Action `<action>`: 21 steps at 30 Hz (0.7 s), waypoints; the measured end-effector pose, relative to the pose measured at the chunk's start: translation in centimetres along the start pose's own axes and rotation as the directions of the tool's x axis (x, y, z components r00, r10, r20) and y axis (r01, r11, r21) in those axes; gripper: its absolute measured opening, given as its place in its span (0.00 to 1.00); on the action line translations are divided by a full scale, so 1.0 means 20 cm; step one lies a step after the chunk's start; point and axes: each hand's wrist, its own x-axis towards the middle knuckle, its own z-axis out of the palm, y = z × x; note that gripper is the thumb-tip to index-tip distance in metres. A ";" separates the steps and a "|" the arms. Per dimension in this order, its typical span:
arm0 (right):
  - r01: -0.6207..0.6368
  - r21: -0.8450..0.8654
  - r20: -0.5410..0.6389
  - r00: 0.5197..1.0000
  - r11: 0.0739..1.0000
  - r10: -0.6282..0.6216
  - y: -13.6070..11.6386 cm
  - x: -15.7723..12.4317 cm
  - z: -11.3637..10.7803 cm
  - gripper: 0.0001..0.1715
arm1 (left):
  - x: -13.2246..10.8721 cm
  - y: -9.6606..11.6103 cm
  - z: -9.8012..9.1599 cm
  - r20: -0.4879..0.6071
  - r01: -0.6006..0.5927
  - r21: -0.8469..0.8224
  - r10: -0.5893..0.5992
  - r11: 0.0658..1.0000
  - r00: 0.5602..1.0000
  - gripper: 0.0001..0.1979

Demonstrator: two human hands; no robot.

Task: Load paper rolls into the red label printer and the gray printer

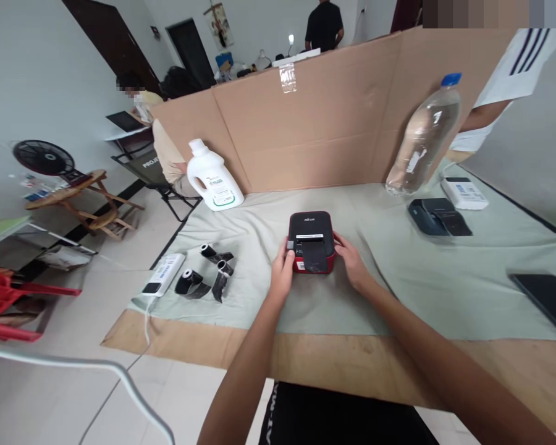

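Note:
A small black and red label printer point(311, 225) sits on the green cloth in front of me, with a strip of black film point(314, 256) hanging out of its front slot. My left hand point(282, 270) grips its left side, thumb near the front corner. On the right side, my right hand point(351, 259) has its fingers against the casing. Both hands hold the printer between them. To the left lie several small rolls of black film point(192, 284), partly unwound.
A white power strip point(164, 275) lies at the left edge. A white detergent bottle point(215, 179) and a clear plastic bottle point(424, 142) stand before a cardboard screen point(306, 130). At right are a black device point(438, 217), a white box point(464, 193) and a phone point(544, 296).

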 end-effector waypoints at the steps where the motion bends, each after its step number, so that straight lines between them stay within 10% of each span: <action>1: 0.016 -0.038 0.067 0.998 0.999 -0.013 0.00 -0.03 -0.01 0.39 | 0.00 0.00 0.00 0.035 0.040 -0.052 -0.039 0.998 0.999 0.26; 9: 0.306 -0.329 0.143 0.951 0.893 -0.273 -0.10 0.02 0.15 0.53 | 0.16 0.16 -0.18 -0.022 0.069 -0.137 -0.073 0.988 0.997 0.20; 14: 0.384 -0.378 0.136 0.923 0.842 -0.360 -0.23 0.38 0.63 0.52 | 0.54 0.18 -0.61 -0.258 0.100 -0.168 -0.142 0.981 0.956 0.16; 21: 0.365 -0.350 0.253 0.924 0.863 -0.288 -0.15 0.81 1.35 0.50 | 0.92 -0.05 -1.15 -0.462 0.295 -0.126 -0.320 0.947 0.827 0.10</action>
